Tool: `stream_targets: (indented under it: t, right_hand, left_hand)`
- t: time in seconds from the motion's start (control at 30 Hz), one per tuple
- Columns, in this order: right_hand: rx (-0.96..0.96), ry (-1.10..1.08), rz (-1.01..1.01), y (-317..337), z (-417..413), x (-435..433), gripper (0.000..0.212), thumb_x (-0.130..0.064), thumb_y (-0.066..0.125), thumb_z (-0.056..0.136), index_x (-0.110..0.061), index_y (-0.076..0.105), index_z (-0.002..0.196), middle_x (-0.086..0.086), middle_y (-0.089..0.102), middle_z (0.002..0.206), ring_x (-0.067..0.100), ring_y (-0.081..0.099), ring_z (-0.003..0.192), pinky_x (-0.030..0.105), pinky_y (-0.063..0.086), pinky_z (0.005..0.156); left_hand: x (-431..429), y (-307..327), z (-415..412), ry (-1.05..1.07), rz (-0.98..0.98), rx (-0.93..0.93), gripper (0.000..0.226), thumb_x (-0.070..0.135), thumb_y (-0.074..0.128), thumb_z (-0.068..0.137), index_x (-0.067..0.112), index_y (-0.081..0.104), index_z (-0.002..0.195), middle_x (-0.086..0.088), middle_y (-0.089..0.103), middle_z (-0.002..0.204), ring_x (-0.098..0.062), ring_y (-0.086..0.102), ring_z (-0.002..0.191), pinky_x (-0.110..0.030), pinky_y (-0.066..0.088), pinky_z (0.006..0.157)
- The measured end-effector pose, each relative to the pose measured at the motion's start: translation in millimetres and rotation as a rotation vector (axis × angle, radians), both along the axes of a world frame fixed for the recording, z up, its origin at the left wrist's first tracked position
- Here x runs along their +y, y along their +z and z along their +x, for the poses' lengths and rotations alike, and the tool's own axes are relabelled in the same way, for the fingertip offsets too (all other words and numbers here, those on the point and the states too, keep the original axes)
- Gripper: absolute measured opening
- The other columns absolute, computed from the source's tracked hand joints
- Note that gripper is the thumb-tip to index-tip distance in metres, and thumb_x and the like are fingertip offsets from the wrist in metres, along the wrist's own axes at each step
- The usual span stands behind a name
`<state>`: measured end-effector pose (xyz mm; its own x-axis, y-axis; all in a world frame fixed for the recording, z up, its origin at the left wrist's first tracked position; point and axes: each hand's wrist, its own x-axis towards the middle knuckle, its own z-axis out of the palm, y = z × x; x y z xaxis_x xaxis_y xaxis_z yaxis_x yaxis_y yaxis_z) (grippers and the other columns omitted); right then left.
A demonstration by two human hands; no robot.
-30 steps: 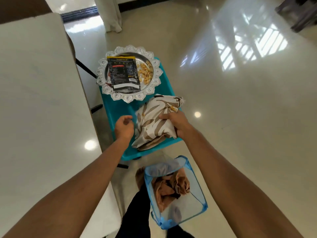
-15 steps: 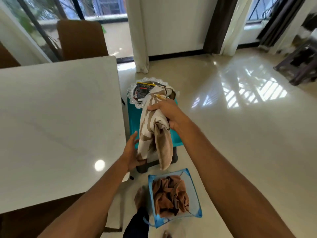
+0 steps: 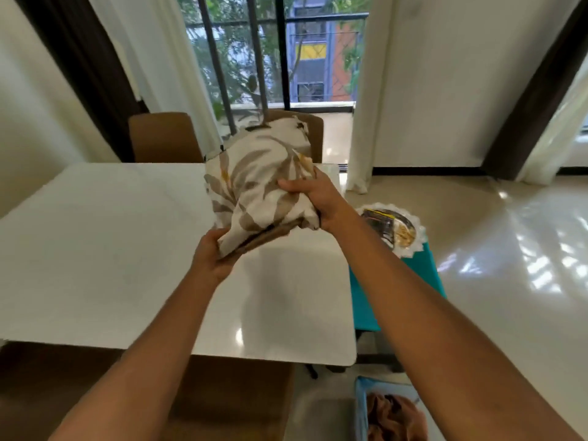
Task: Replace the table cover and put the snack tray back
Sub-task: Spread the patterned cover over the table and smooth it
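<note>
Head view. You hold the table cover [image 3: 261, 186] as a folded bundle in both hands, lifted clear of the table [image 3: 95, 249], over its right half and nearer the far edge than the near one.

Your left hand [image 3: 211, 256] sits under the bundle's near, lower corner, with the palm cupped up and the fingers curled around the cloth. Your right hand [image 3: 318, 198] clamps the bundle's right side, fingers wrapped over the top and pressing into the fabric. The cover lies between the two hands, up and to the right of the left one and to the left of the right one.

Hard to read: the left fingertips are buried beneath the cloth. A brown layer shows only at the bundle's lower edge. The whole frame is slightly blurred. Your right forearm cuts across the left part of the snack tray [image 3: 413, 248], which rests on a teal stool [image 3: 426, 272] just beside the table's right edge. A dark packet [image 3: 378, 222] and pale snacks [image 3: 404, 235] are partly visible in it. A blue basket [image 3: 361, 405] holding brown cloth [image 3: 394, 415] is cut off at the bottom.

Orientation: the bundle's long axis runs from the near corner at your left hand up and away toward the table's far edge, with the far end tilted higher and the leaf print facing you.
</note>
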<state>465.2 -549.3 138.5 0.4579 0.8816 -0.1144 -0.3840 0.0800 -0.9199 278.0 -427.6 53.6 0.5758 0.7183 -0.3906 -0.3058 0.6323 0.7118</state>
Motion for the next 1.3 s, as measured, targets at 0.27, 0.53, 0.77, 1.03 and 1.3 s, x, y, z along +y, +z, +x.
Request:
stream_targets:
  t: [0.27,0.53,0.77,1.03,1.3]
  right_hand:
    - [-0.897,-0.032,-0.835,-196,-130,62,0.069,-0.046,0.066,0.078,-0.028,0.049,0.143,0.007,0.054,0.134,0.029,0.053,0.127,0.044,0.047,0.104]
    - [-1.455,0.369,-0.790,-265,-260,163,0.069,-0.066,0.053,0.090,-0.049,0.031,0.154,0.001,0.017,0.169,0.030,0.012,0.155,0.058,0.012,0.121]
    - [-1.390,0.349,-0.845,-268,-271,192,0.052,-0.064,0.029,0.102,-0.051,0.035,0.152,0.005,0.011,0.171,0.031,0.004,0.157,0.061,0.005,0.122]
    - [-0.931,0.177,-0.662,-251,-340,290,0.052,-0.051,0.026,0.109,-0.029,0.048,0.151,0.008,0.035,0.163,0.030,0.025,0.152,0.053,0.013,0.123]
    - [-0.363,-0.210,-0.461,-204,-335,339,0.046,-0.047,0.035,0.109,-0.013,0.065,0.121,0.001,0.071,0.103,0.013,0.065,0.092,0.031,0.054,0.089]
  left_hand:
    - [138,-136,-205,0.025,0.237,0.808,0.038,-0.004,0.059,0.091,0.016,0.061,0.123,-0.019,0.067,0.110,-0.024,0.064,0.076,-0.026,0.053,0.055]
    - [169,-173,-256,-0.393,0.536,0.792,0.033,0.001,0.063,0.093,0.017,0.063,0.121,-0.005,0.066,0.111,-0.017,0.065,0.095,-0.027,0.057,0.078]
    - [176,-179,-255,-0.281,0.760,0.871,0.032,0.007,0.061,0.093,0.017,0.061,0.124,0.000,0.061,0.107,-0.011,0.059,0.093,-0.029,0.053,0.091]
    - [219,-178,-294,-0.069,1.032,1.059,0.054,0.015,0.069,0.088,0.009,0.049,0.138,-0.015,0.048,0.139,-0.031,0.047,0.125,-0.038,0.042,0.101]
    - [289,-179,-291,-0.570,1.418,1.159,0.070,0.057,0.033,0.093,0.018,0.038,0.151,-0.012,0.034,0.158,-0.037,0.025,0.148,-0.055,0.020,0.118]
